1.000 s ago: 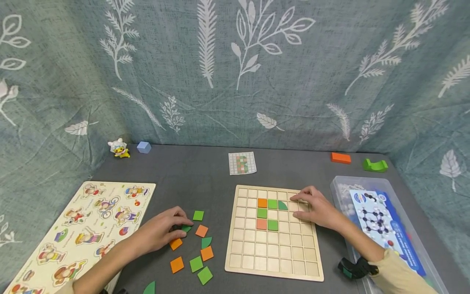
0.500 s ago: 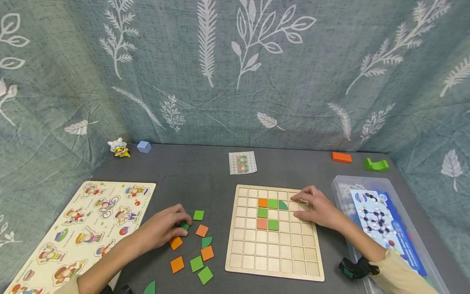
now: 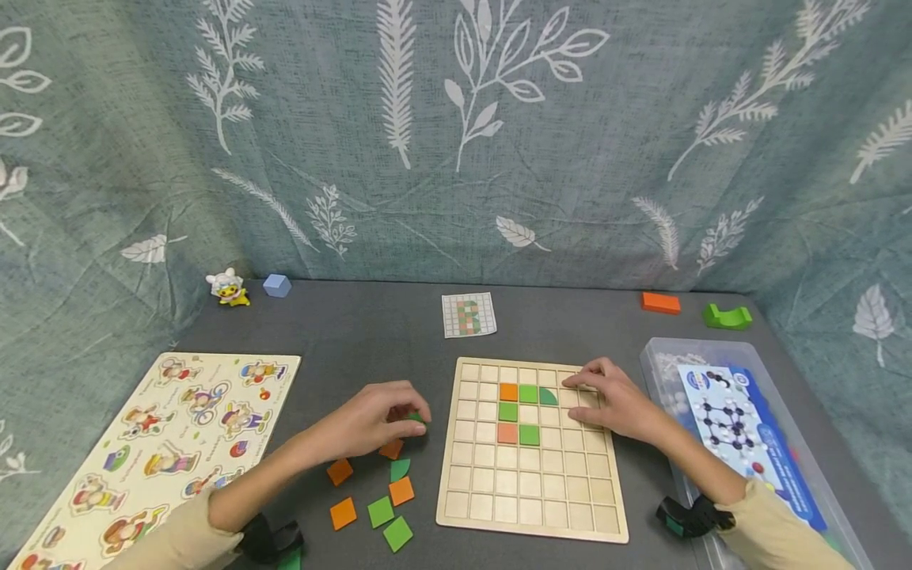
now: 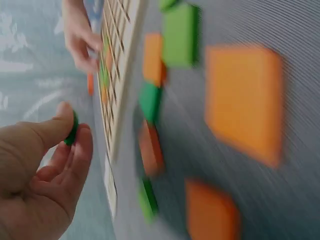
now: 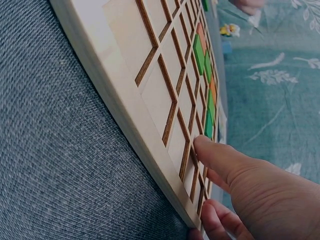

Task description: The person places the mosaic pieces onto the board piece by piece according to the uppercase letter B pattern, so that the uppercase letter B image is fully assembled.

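My left hand [image 3: 376, 419] pinches a dark green quarter-circle tile [image 4: 73, 131] between thumb and fingers, above the table left of the wooden grid board [image 3: 476, 514]. On the board sit an orange tile [image 3: 508, 392], a salmon tile [image 3: 507, 433], several light green tiles [image 3: 529, 435] and a dark green quarter-circle [image 3: 548, 397]. My right hand [image 3: 618, 404] rests at the board's right side, thumb and fingers spread over its cells, holding no tile. Loose orange tiles [image 3: 343, 514], green tiles [image 3: 397, 534] and another quarter-circle [image 3: 400, 470] lie below my left hand.
A small pattern card [image 3: 469, 315] lies behind the board. Left stands a picture puzzle board [image 3: 164, 443]; right, a clear plastic box [image 3: 741, 427]. A toy figure [image 3: 229, 287], blue cube [image 3: 277, 286], orange block [image 3: 660, 303] and green curved block [image 3: 727, 317] line the back.
My left hand has lifted the dark green quarter-circle from among the loose tiles and carried it right, toward the board. My right hand has stayed in place.
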Motion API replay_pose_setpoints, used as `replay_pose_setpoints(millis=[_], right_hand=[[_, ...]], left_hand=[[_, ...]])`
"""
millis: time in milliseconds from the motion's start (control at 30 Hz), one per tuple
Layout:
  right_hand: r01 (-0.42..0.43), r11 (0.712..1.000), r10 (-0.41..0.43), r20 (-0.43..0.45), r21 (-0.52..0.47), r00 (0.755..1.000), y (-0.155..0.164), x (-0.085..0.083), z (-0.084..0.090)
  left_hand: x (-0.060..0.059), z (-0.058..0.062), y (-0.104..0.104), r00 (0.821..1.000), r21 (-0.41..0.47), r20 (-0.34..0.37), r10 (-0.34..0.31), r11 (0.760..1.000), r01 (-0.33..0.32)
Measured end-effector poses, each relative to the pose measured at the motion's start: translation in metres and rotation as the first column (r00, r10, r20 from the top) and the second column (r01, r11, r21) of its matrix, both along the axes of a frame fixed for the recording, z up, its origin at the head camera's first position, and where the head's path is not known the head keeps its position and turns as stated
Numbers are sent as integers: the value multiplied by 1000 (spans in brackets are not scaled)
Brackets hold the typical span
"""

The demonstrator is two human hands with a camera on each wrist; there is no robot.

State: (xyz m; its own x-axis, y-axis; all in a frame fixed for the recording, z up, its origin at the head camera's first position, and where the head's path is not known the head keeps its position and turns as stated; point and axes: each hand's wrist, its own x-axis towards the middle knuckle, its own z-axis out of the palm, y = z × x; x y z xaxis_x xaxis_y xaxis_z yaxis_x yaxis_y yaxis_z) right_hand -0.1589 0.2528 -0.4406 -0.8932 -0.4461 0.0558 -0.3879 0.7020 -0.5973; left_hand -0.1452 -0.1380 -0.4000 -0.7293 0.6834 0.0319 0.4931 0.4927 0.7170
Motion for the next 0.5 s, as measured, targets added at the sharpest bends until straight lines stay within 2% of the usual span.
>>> replay_pose_setpoints(millis=[100,300,500], right_hand=[[-3,1000,3,9,3,1000,1,0,-1],[-10,1000,10,-1,0,1000,2,0,-2],[-25,1000,25,-9,3,1000,2,-1,1]], left_hand=[[-4,0,34,999,25,29,-45,999,45],[-11,3,102,989,-40,-28,-145,989,144],[-16,-5,146,971,-104,-49,-232,968,226]])
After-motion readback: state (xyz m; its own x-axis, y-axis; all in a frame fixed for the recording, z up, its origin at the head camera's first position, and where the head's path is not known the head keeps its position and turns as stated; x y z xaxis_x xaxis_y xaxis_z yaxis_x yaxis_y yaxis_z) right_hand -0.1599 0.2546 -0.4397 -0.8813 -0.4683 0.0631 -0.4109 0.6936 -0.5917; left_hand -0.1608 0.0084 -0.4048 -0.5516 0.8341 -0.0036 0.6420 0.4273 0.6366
